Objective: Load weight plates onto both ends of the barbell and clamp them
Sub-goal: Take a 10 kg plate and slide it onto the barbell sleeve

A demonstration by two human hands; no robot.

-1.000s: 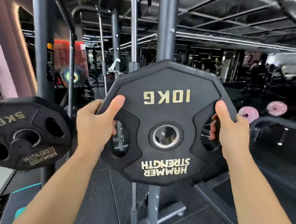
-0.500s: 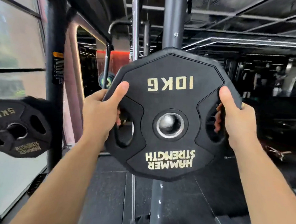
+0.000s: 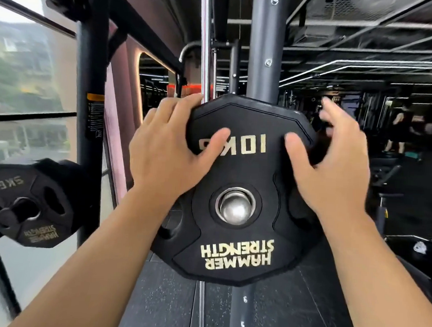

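Our L hand (image 3: 168, 147) grips 10 kg plate (image 3: 233, 240) rim; R hand (image 3: 330, 175) fingers splayed, thumb touching face. Barbell sleeve (image 3: 236, 208) in bore, below-between hands, axis away from us.

Black rubber many-sided 10KG weight plate (image 3: 249, 173), gold lettering upside down, upright, face toward camera, hung on steel barbell sleeve end (image 3: 235, 210) visible in centre hole. Smaller black 5KG plate (image 3: 19, 184) lower left, apparently on separate peg.
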